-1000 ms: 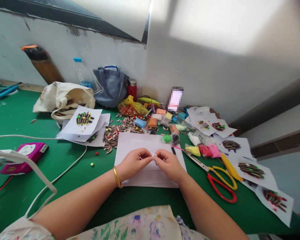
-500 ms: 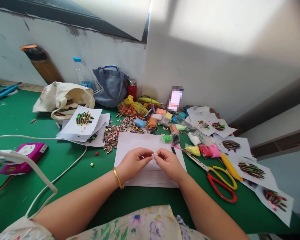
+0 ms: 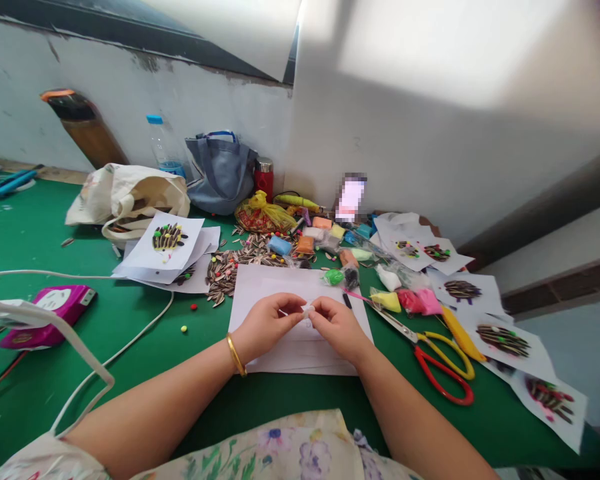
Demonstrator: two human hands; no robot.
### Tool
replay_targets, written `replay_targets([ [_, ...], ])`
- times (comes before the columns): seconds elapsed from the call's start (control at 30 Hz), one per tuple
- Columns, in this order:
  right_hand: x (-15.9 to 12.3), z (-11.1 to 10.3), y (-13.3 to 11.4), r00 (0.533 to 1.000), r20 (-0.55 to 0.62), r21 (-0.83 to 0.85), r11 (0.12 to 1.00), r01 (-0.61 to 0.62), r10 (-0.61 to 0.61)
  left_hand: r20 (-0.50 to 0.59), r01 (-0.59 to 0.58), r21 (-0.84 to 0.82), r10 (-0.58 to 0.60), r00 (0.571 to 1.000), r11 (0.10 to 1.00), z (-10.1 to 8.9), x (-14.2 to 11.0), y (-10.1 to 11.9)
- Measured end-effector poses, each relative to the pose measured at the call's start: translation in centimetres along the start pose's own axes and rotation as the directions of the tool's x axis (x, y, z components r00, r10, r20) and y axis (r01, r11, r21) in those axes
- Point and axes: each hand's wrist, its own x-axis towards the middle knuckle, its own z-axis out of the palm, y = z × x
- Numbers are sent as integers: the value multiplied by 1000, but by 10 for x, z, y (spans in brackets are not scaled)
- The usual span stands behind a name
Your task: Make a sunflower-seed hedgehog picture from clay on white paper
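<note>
Between my fingertips is a small lump of white modelling clay (image 3: 307, 311), partly covered by the fingers. My left hand (image 3: 270, 325) pinches it from one side, and my right hand (image 3: 341, 330) pinches it from the other. Both hands are over a stack of white paper (image 3: 280, 360), which has faint marks under the fingers. A dark pen-like stick (image 3: 347, 301) lies on the sheet beside my right hand. Sunflower seeds (image 3: 223, 273) are heaped beyond the paper's left corner. Wrapped clay packets, among them a green one (image 3: 333, 276) and a yellow one (image 3: 386, 302), lie beyond my right hand.
Scissors (image 3: 430, 353) with red and yellow handles lie to the right, near several seed-decorated sheets (image 3: 503, 340). More such sheets (image 3: 163, 257) are stacked at left. A white cable (image 3: 130, 347) crosses beside a purple device (image 3: 50, 313). Bags (image 3: 223, 177) and a phone (image 3: 351, 198) stand behind.
My fingers have shifted very slightly around the white clay, which now looks a little different in shape between the fingertips. Everything else stays in place.
</note>
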Motion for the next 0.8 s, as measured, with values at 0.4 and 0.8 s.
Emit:
replay_targets([
  [0.4, -1, 2, 2, 1000, -10, 39, 999, 11, -11, 3, 0, -76, 0, 1000, 997, 1, 1, -4],
  [0.8, -1, 3, -3, 999, -44, 169, 986, -8, 16, -47, -81, 41, 83, 995, 996, 3, -2, 1],
])
